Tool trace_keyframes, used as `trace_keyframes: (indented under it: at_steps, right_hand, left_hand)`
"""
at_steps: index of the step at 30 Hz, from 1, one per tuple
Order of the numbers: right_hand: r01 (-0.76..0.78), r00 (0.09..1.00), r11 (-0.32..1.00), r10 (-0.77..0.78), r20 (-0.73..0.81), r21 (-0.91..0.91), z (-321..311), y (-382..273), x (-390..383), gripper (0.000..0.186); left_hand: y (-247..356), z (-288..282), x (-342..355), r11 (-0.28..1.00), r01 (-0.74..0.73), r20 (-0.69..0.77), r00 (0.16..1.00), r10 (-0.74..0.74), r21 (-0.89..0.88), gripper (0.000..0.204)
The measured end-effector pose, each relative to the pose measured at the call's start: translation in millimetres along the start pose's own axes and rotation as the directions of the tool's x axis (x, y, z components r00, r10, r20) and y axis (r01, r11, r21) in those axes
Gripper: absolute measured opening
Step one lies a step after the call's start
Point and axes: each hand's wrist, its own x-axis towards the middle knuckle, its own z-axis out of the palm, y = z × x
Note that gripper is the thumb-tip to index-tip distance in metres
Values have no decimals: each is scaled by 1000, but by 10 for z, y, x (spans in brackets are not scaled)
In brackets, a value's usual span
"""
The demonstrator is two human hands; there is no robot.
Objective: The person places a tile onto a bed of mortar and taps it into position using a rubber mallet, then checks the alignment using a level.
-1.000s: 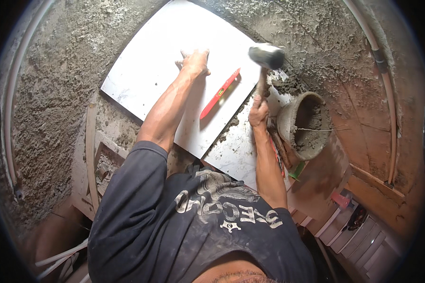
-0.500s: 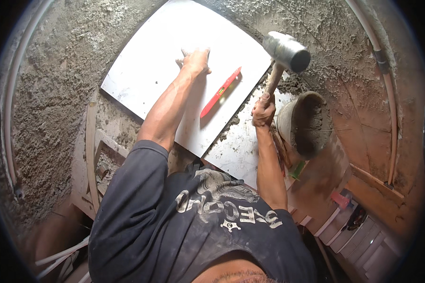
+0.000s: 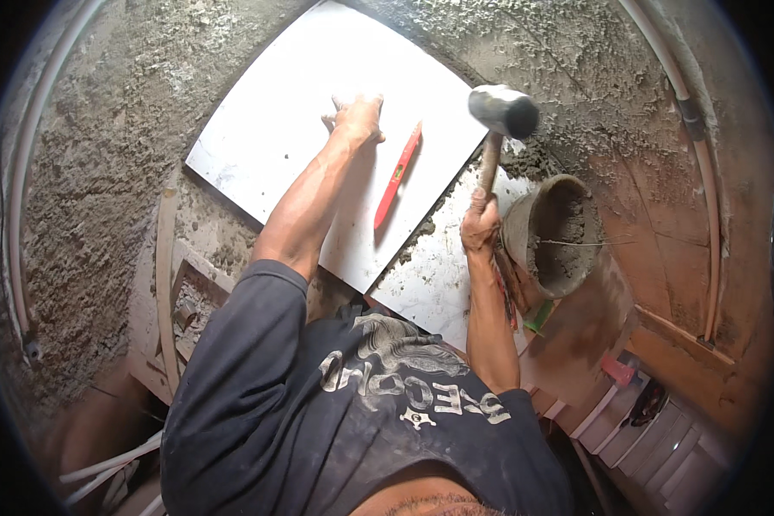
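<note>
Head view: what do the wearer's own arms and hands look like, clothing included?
The left hand and right hand are bare, with no gloves, watch or bands visible. The left sleeve and right sleeve are short and dark, leaving both forearms uncovered. They belong to a dark shirt with pale printed lettering and dusty smudges.

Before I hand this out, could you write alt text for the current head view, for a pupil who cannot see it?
A person's right hand grips a mallet, while the left hand rests spread on a large white tile. A red spirit level lies on the tile, right of the left hand; a mortar-smeared bucket is beside the right hand.
</note>
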Motion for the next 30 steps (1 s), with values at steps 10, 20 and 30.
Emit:
trace_keyframes:
  at_steps: [10,20,30]
  right_hand:
    - [15,1000,998,-14,14,-56,19,-395,456,60]
    - [158,987,987,-159,-26,-15,389,-458,838,63]
    - [243,970,970,-243,-14,1,548,-440,1090,65]
  left_hand:
    - [29,-22,-56,1000,2,-27,1000,-1,29,76]
    - [89,-111,-147,999,33,2,999,-33,15,74]
    - [-2,103,12,1000,-11,19,1000,10,19,84]
